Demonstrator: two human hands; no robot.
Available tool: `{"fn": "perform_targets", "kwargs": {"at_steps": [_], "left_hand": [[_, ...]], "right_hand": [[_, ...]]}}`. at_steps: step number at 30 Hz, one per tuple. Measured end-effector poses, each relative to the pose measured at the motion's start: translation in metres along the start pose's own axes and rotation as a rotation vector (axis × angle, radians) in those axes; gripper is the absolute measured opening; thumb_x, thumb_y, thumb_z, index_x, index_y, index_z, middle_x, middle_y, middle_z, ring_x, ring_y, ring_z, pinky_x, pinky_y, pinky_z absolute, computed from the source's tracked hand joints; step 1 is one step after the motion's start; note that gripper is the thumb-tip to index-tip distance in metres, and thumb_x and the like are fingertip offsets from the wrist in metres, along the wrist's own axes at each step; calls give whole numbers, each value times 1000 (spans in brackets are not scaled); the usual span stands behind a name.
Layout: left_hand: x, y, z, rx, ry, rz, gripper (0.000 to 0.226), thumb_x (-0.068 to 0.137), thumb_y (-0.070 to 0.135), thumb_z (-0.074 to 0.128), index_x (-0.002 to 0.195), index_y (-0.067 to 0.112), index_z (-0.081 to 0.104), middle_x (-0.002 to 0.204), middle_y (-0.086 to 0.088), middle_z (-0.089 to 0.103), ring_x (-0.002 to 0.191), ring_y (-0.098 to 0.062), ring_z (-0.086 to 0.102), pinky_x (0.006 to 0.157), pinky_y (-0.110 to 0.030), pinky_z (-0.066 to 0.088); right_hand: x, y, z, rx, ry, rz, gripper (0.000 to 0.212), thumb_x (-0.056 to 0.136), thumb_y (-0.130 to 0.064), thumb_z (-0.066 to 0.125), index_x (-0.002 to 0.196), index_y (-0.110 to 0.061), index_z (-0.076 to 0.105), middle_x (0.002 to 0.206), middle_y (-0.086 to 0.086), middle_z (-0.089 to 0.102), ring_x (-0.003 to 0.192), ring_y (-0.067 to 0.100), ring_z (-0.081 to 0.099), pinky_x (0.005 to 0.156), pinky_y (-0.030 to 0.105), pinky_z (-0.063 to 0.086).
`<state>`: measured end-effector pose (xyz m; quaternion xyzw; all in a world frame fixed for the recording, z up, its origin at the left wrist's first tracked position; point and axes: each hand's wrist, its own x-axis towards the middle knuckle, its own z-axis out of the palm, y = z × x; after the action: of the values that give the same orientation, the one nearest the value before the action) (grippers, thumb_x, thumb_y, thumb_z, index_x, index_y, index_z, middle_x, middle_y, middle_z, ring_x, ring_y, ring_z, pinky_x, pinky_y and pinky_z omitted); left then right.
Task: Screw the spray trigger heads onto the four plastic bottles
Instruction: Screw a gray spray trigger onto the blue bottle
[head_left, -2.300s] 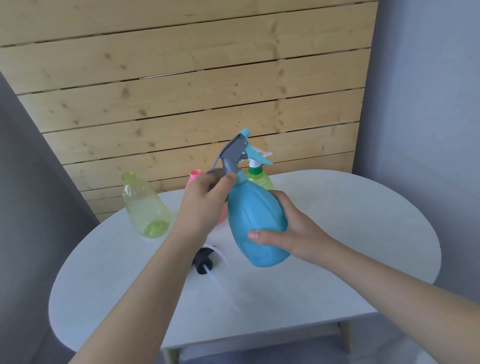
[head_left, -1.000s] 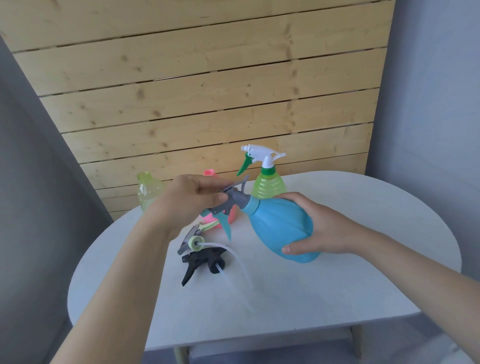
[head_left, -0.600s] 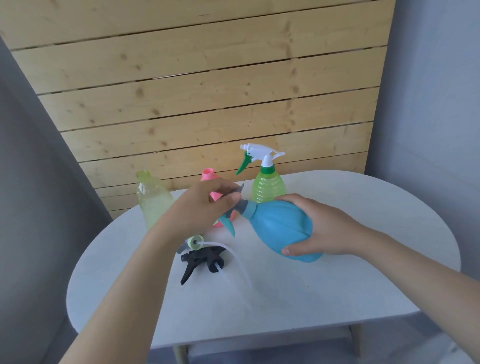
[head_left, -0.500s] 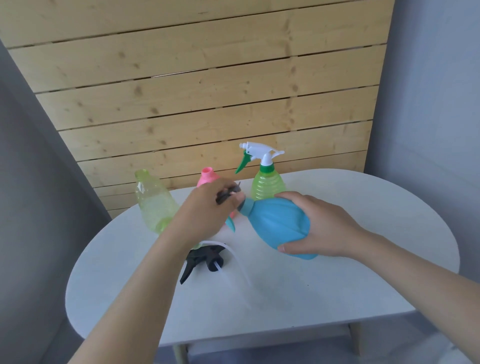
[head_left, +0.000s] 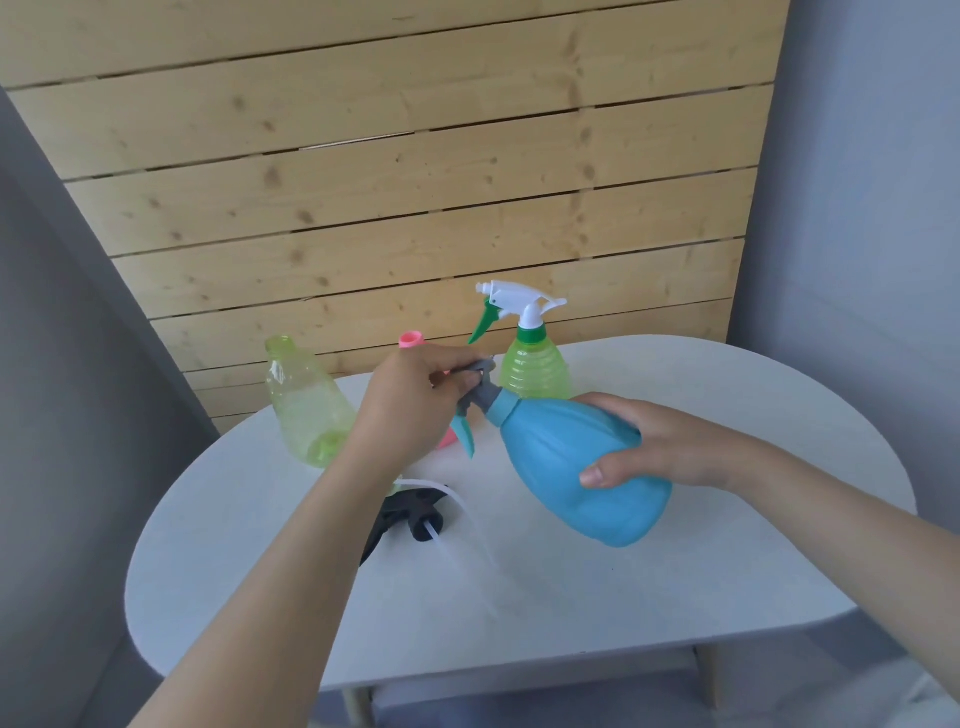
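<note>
Spray trigger heads and bottles sit at different stages on the white oval desk. Held above the desk's middle, tilted with its neck pointing up and to the left, is the blue bottle. The right hand has it around the wide body, fingers over the top and thumb curled under the near side, so that grip is closed on the bottle. The left hand is closed around the grey-and-teal trigger head at the bottle's neck; its grey collar sits on the neck and the teal lever hangs down below the fingers. How far the collar is threaded on cannot be told.

Behind the blue bottle, toward the back of the desk, stands the ribbed green bottle, upright, with a white-and-green trigger head already on it. At the back left stands the pale yellow-green bottle with an open neck. Between these two, mostly hidden behind the left hand, is the pink bottle, also open at the top. On the desk just below the left forearm lies a black trigger head on its side, its clear dip tube trailing toward the near edge. A wall of pale wooden planks rises behind the desk.
</note>
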<state>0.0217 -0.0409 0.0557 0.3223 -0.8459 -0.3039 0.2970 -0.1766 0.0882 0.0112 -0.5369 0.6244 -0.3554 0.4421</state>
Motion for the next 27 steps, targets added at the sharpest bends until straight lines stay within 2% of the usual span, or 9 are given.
{"fn": "perform_targets", "kwargs": {"at_steps": [2,4,7,8,11,13,17,24,27], "left_hand": [[2,2,1,-23,4,45,31,89,6,53,105,27,70,85,14,64,69,3,58,64,-2,40],[5,4,7,-33,24,68,33,88,10,58,115,28,66,94,12,59,78,-2,55,73,-2,39],[9,6,24,-16,123,64,38,85,19,63,122,28,60,109,12,51,101,-9,56,100,-28,40],[10,7,29,-35,147,54,39,85,21,64,123,28,58,113,10,49,104,-9,56,99,-28,41],[14,13,43,-140,193,15,39,84,25,66,121,24,55,118,2,51,93,0,55,74,1,39],[17,18,55,-199,134,-59,34,84,31,65,115,22,54,112,2,56,85,-1,58,69,-4,44],[20,32,85,-325,-183,-183,45,86,42,59,125,21,50,115,1,59,95,-12,62,84,-36,55],[46,38,128,-453,-208,-119,51,88,32,60,136,28,42,122,0,59,105,-15,61,88,-34,53],[57,33,147,-422,-153,-78,55,87,26,63,137,29,41,116,8,57,107,-14,58,83,-25,51]], "right_hand": [[0,1,1,27,-3,11,65,53,-47,77,113,-41,54,103,-16,70,93,6,68,69,19,52],[-1,2,1,27,17,32,61,59,-46,76,114,-41,50,104,-16,67,91,1,67,66,15,51],[-2,6,-5,17,87,57,63,61,-43,75,117,-38,47,110,-13,64,92,1,66,69,17,52],[-2,8,-9,27,112,62,65,60,-43,75,118,-37,47,112,-12,64,94,3,65,73,20,53],[-6,15,-25,108,194,62,67,60,-43,76,121,-37,48,117,-8,63,104,12,64,89,33,52],[-9,20,-37,232,222,26,65,62,-36,76,121,-39,50,120,-6,63,106,13,64,88,33,52],[-12,29,-57,406,228,-33,67,66,-24,74,128,-33,48,125,-2,62,108,14,63,81,26,51],[-4,45,-80,385,305,-40,75,71,-19,72,137,-26,38,133,2,57,116,19,58,98,34,44],[4,55,-85,383,422,5,60,80,-10,68,128,-21,34,128,9,59,105,17,60,87,28,44]]}}
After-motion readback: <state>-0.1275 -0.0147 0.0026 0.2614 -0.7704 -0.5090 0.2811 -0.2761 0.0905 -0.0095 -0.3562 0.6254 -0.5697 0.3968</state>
